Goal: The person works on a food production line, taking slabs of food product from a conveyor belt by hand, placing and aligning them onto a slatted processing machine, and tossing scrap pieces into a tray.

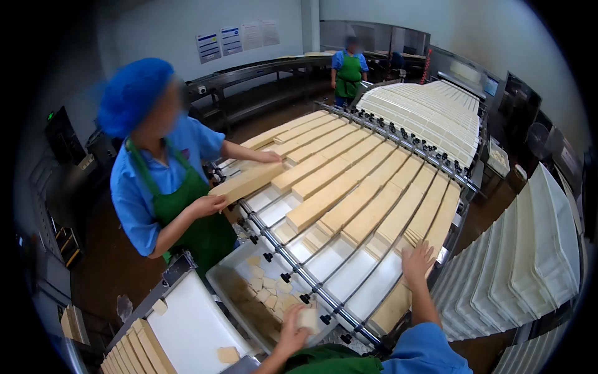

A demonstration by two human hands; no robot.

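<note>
From the head camera, the left hand (293, 330) pinches a small pale piece (307, 319) at the near edge of the conveyor (324, 293), just above the scrap tray (225, 288). The right hand (416, 260) lies spread and flat on the end of a long slab (430, 215) near the conveyor's right edge. These slabs look soft and crumbly (broken bits fill the tray), so I judge it is better to support them from below along the length. A co-worker (165, 181) holds another slab (249, 181) with both hands. The wall posters (237, 38) are too small to read.
</note>
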